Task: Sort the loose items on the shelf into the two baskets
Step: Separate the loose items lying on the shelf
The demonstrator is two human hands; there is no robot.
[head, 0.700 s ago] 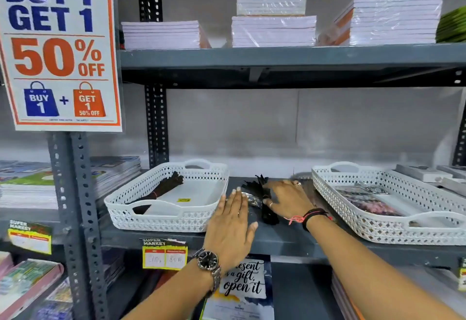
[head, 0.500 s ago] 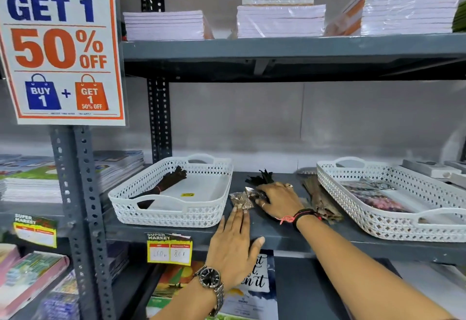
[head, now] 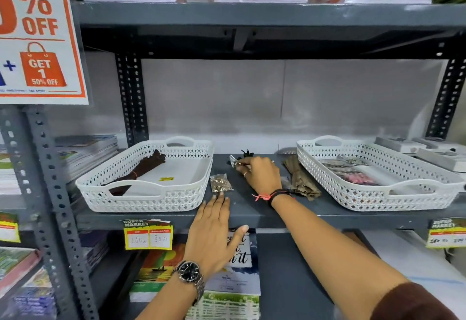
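Observation:
Two white perforated baskets stand on the grey shelf [head: 252, 212]. The left basket [head: 141, 200] holds a dark brown bundle [head: 142, 169]. The right basket [head: 378, 200] holds clear packets of small items [head: 349, 174]. Between them lie a clear packet of gold pieces [head: 220, 183], a black bundle [head: 247, 153] at the back and a tan bundle [head: 301, 181]. My right hand [head: 261, 174] rests over a small clear packet [head: 233, 160] near the black bundle, fingers curled on it. My left hand [head: 214, 234] lies flat on the shelf's front edge, fingers apart, just short of the gold packet.
Stacks of white notebooks fill the shelf above. A sale poster [head: 37, 37] hangs on the left upright. Yellow price tags [head: 148, 235] stick to the shelf edge. Books and cards sit on the lower shelf. Grey boxes [head: 428, 150] stand behind the right basket.
The view has moved closer and lower. My right hand slid toward the back of the shelf onto the small packet, uncovering the gold packet. My left hand stayed at the front edge.

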